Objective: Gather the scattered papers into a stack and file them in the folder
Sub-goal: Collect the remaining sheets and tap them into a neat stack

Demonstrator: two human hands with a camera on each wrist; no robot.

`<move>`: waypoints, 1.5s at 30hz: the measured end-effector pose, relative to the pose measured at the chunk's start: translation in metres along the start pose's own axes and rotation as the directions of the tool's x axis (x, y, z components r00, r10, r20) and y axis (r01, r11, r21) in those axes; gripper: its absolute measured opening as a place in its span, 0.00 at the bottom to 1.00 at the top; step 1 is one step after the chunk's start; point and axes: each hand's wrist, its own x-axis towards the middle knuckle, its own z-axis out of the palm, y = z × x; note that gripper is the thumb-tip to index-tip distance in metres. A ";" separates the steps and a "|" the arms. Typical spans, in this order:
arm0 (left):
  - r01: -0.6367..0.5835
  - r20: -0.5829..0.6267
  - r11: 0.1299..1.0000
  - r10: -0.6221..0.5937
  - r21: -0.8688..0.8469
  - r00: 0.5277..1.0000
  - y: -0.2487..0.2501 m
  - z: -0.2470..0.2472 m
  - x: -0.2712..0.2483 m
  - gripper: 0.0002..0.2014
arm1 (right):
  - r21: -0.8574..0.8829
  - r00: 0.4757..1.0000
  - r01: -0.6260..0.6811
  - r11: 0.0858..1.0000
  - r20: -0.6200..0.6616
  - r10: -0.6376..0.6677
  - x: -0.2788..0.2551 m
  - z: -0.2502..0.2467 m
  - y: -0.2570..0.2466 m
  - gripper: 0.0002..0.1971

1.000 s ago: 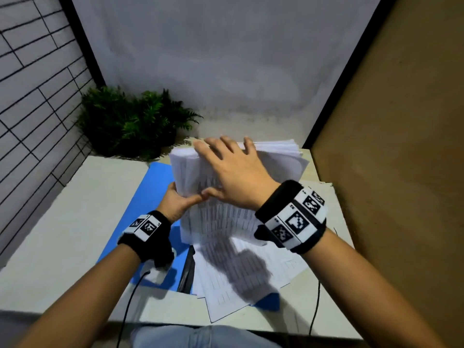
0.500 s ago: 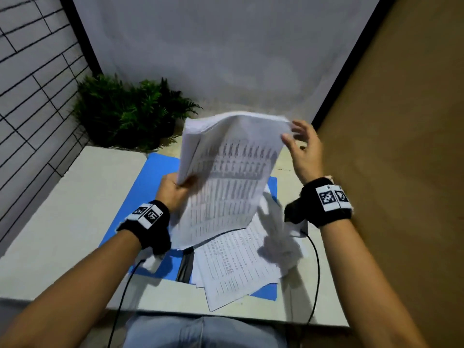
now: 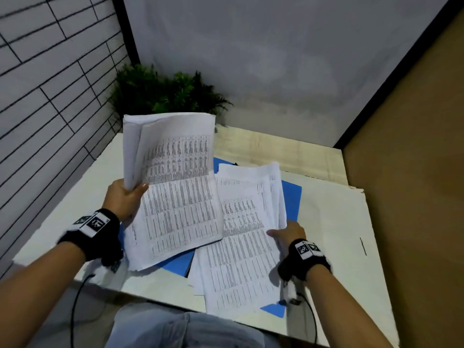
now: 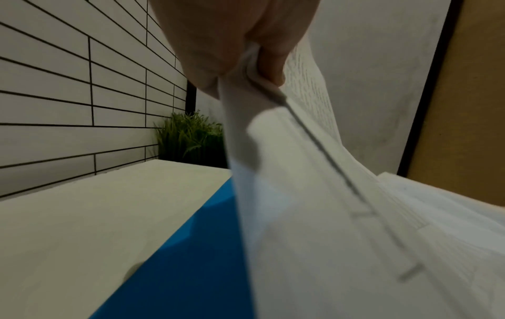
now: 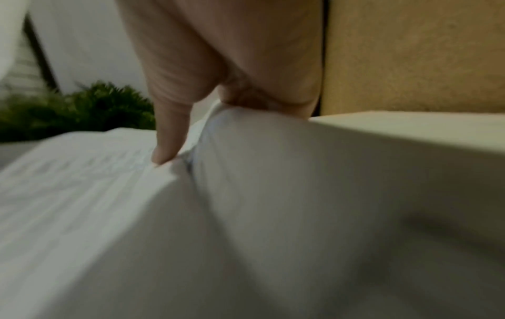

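Tiled wall and a plant (image 3: pixel 170 96) are seen at the left behind a pale worktop (image 3: pixel 75 197), with a brown panel at the right. On the left, a thick sheaf (image 3: pixel 173 187) is held raised by the left hand (image 3: pixel 124 198), the thumb and fingers (image 4: pixel 269 62) clamped on its left edge; its lower corner droops onto the blue folder (image 3: pixel 291 204), which lies open and flat beneath. Further right, loose sheets (image 3: pixel 246 247) are spread over the folder, their near ends hanging past the front edge of the worktop. At their right side the right hand (image 3: pixel 286 234) is set on them, thumb on top, the other fingers (image 5: pixel 273 101) curled at the edge; whether the sheets are truly pinched cannot be told.

Several slips are judged possible. The sheaf is gripped at one edge only, so inner pages could fan out or slide free if the grip is relaxed. The overhanging sheets could be tipped off the worktop if they are dragged nearer. Corners could be folded or creased if the two lots are merged before they are squared.
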 end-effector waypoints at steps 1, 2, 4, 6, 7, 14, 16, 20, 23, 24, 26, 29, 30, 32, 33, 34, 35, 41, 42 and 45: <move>0.004 -0.006 1.000 -0.004 0.001 1.000 -0.001 0.000 -0.001 0.07 | 0.022 1.000 -0.013 1.000 0.005 0.013 -0.001 0.003 -0.003 0.37; 0.011 -0.015 1.000 -0.011 -0.014 1.000 -0.001 0.001 -0.001 0.06 | 0.041 1.000 -0.021 0.999 0.015 0.021 -0.003 0.005 -0.007 0.39; 0.031 -0.029 0.997 -0.033 -0.067 0.999 -0.003 0.003 -0.001 0.05 | 0.027 0.997 -0.045 0.999 0.063 0.043 -0.005 0.012 -0.013 0.40; 0.048 -0.019 0.993 -0.050 -0.112 0.999 -0.007 0.004 0.002 0.06 | -0.001 0.990 -0.034 0.999 0.134 0.034 -0.009 0.016 -0.017 0.35; 0.059 -0.009 0.990 -0.061 -0.131 0.998 -0.009 0.005 0.005 0.07 | -0.002 0.989 -0.014 1.000 0.148 0.014 -0.010 0.017 -0.018 0.30; 0.046 -0.021 0.990 -0.049 -0.137 0.999 -0.008 -0.001 0.016 0.08 | 0.219 0.963 0.106 0.970 -0.264 -0.046 -0.026 -0.060 -0.019 0.20; 0.044 -0.013 0.986 -0.047 -0.163 0.999 -0.008 -0.003 0.019 0.09 | 0.395 0.927 0.223 0.891 -0.370 -0.068 -0.039 -0.095 -0.017 0.15; 0.027 0.043 0.960 -0.015 -0.277 0.999 0.013 0.007 0.005 0.08 | 0.592 0.871 0.458 0.663 -0.447 -0.202 -0.075 -0.146 -0.022 0.07; -0.015 0.146 0.933 0.072 -0.360 0.987 0.036 0.026 -0.009 0.14 | 0.712 0.881 0.472 0.521 -0.353 -0.316 -0.090 -0.137 -0.034 0.13; -0.029 0.178 0.922 0.105 -0.387 0.978 0.040 0.032 -0.013 0.11 | 0.730 0.892 0.444 0.520 -0.304 -0.335 -0.090 -0.125 -0.040 0.14; -0.040 0.279 0.915 0.163 -0.401 0.946 0.056 0.044 -0.022 0.01 | 0.756 0.915 0.377 0.536 -0.216 -0.339 -0.095 -0.104 -0.049 0.12; -0.033 0.354 0.922 0.181 -0.387 0.917 0.077 0.062 -0.033 0.09 | 0.794 0.937 0.266 0.547 -0.078 -0.342 -0.100 -0.086 -0.053 0.12; 0.006 0.365 0.910 0.161 -0.415 0.917 0.081 0.066 -0.033 0.09 | 0.805 0.928 0.252 0.536 -0.045 -0.369 -0.102 -0.085 -0.053 0.16; 0.097 0.421 0.881 0.122 -0.463 0.899 0.086 0.070 -0.035 0.15 | 0.832 0.902 0.264 0.488 -0.034 -0.430 -0.107 -0.083 -0.053 0.22; 0.125 0.466 0.869 0.130 -0.478 0.875 0.088 0.067 -0.038 0.16 | 0.840 0.898 0.288 0.461 -0.069 -0.435 -0.111 -0.084 -0.052 0.21; 0.124 0.480 0.850 0.163 -0.512 0.862 0.091 0.065 -0.041 0.15 | 0.836 0.895 0.326 0.442 -0.123 -0.428 -0.116 -0.086 -0.051 0.19; 0.107 0.459 0.818 0.205 -0.565 0.864 0.096 0.062 -0.044 0.14 | 0.816 0.891 0.379 0.437 -0.195 -0.409 -0.119 -0.088 -0.050 0.16; -0.207 0.265 0.750 0.456 -0.628 0.849 0.108 0.062 -0.056 0.16 | 0.675 0.795 0.590 0.443 -0.392 -0.463 -0.132 -0.098 -0.050 0.19; -0.195 0.255 0.748 0.440 -0.634 0.861 0.109 0.061 -0.061 0.16 | 0.668 0.782 0.597 0.444 -0.359 -0.510 -0.132 -0.098 -0.051 0.22; -0.151 0.324 0.742 0.454 -0.653 0.830 0.100 0.063 -0.066 0.26 | 0.627 0.777 0.604 0.492 -0.326 -0.539 -0.132 -0.097 -0.050 0.25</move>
